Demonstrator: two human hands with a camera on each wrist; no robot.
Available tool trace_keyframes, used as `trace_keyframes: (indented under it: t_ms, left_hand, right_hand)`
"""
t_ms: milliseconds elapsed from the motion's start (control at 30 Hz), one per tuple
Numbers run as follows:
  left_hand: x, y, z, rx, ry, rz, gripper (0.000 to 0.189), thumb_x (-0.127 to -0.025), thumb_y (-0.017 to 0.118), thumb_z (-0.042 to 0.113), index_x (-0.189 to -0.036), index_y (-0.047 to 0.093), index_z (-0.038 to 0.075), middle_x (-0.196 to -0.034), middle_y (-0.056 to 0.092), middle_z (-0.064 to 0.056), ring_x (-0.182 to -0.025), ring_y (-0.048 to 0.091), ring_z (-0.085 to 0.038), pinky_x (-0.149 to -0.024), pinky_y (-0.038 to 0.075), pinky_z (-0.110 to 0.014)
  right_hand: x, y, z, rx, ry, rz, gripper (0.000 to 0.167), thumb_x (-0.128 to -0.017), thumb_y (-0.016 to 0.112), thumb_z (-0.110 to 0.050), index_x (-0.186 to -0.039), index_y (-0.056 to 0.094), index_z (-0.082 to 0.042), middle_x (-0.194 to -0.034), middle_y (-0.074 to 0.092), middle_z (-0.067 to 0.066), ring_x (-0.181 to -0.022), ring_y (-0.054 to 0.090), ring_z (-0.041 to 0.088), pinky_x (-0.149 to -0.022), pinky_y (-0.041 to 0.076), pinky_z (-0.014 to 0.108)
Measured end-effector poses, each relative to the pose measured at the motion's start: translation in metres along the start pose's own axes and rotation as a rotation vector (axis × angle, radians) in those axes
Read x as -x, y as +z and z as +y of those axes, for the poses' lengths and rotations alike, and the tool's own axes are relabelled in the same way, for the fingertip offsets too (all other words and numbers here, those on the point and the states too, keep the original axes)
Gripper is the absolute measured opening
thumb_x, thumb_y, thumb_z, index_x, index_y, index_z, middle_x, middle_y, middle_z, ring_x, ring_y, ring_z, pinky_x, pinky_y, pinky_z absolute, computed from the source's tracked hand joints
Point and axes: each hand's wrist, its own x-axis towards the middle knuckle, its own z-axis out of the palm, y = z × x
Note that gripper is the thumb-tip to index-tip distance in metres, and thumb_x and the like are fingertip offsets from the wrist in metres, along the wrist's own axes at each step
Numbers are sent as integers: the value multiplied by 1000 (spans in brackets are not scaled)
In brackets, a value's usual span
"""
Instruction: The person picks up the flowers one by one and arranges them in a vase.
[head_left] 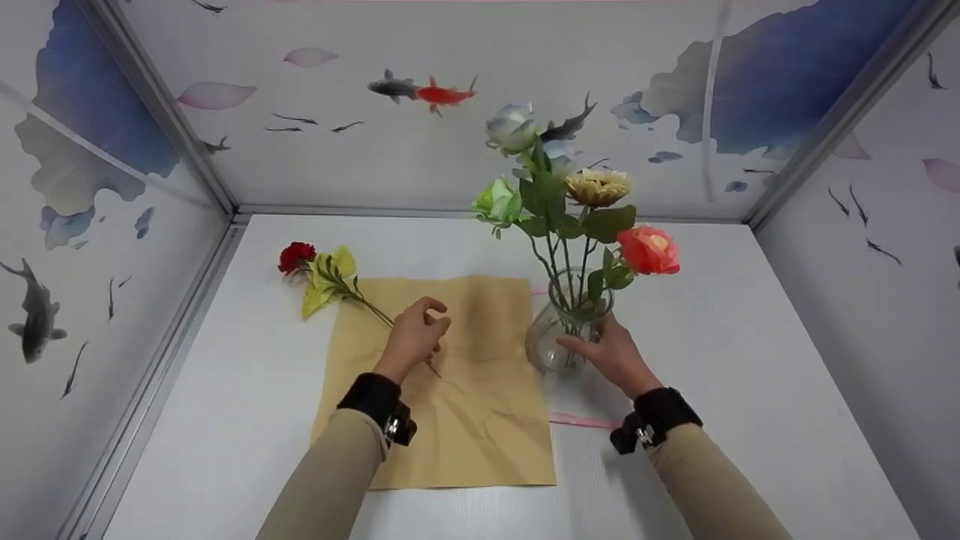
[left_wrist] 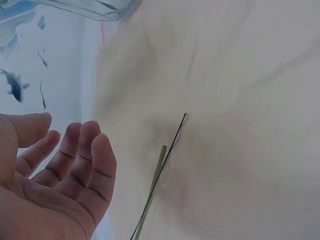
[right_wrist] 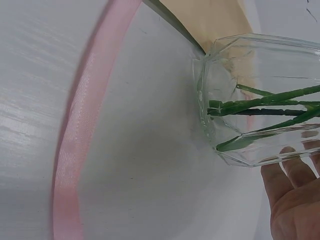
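Note:
My left hand [head_left: 412, 334] hovers over a sheet of brown wrapping paper [head_left: 480, 450], fingers loosely bent and holding nothing. Beside it on the paper lie thin stems [left_wrist: 150, 192], which lead to a red carnation [head_left: 296, 256] and a yellow flower [head_left: 330, 274] at the upper left. With thumb and fingers, my right hand [head_left: 621, 356] grips a clear glass vase [head_left: 541, 343] at the paper's right edge. A white rose [head_left: 511, 129], a green rose [head_left: 495, 201], a tan sunflower-like bloom [head_left: 598, 187] and a coral rose [head_left: 649, 251] stand in it. Green stem ends [right_wrist: 230, 107] show through the glass.
Pink ribbon [head_left: 585, 421] lies on the white table [head_left: 750, 450] and stretches beside the vase, partly hidden by the paper. Printed panels with fish [head_left: 442, 95] wall the table at the back and both sides.

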Motion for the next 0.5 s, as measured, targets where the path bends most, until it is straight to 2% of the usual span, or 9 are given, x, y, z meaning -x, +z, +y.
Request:
trace_keyframes:
  t_ms: [67,133,233,367,500]
  left_hand:
    - [-1,-2,-3,3,-8,4,30,-103,59,15,-131,61,5,-93,64,-11,-68,65,-26,-64,60,-48]
    - [-2,-5,-7,-1,-14,9,32,-103,59,15,-133,60,5,-93,63,-11,-70,66,-29,-66,60,-48]
    - [-2,-8,-11,-19,-30,20,34,-103,58,16,-136,59,5,-96,63,-11,-75,67,-33,-62,58,-40]
    - [-2,-14,-17,-30,-33,34,35,-104,57,17,-137,58,5,-97,62,-12,-78,67,-39,-56,49,-28]
    - [-2,-19,-23,-33,-38,45,36,-105,56,16,-138,58,4,-98,63,-13,-79,67,-41,-56,48,-28]
  right_hand:
    - [0,0,0,-4,-5,1,106,-79,80,-63,-156,30,-9,-159,41,16,-150,33,34,-119,31,55]
    - [0,0,0,-4,-4,-1,106,-79,80,-63,-156,30,-9,-160,41,16,-151,33,34,-119,30,56]
    - [0,1,0,-4,2,-4,107,-78,80,-64,-156,30,-10,-160,41,15,-151,33,34,-119,30,56]
    - [1,0,-1,-3,9,-6,108,-78,80,-65,-157,29,-11,-160,41,14,-151,33,33,-119,29,56]
    - [1,0,-2,0,6,-1,107,-79,81,-63,-156,29,-10,-159,42,15,-151,33,33,-119,30,55]
